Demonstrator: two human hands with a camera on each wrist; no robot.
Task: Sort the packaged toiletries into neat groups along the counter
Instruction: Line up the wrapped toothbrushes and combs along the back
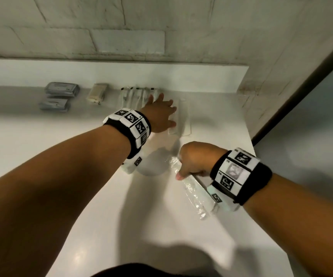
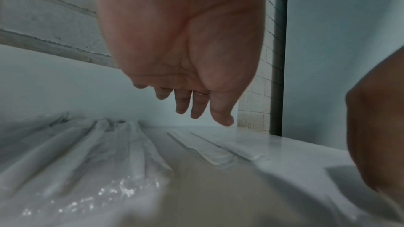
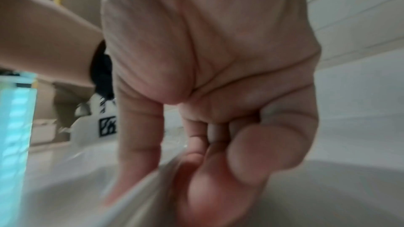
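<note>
Toiletries are mostly grouped along the far side of the desk already, so I'm judging this a late step of the sort. Nearest me, my right hand is curling its fingers round a long clear packet, lifting it just off the desk. Farther out, my left hand is lying open, straight fingers hovering over two white sachets; I can't tell if they're touching. Beyond it the wrapped brushes are lying in a row, then the tan packs and grey packs to the left. Next I'm expecting to carry the packet to its matching group and lay it parallel.
</note>
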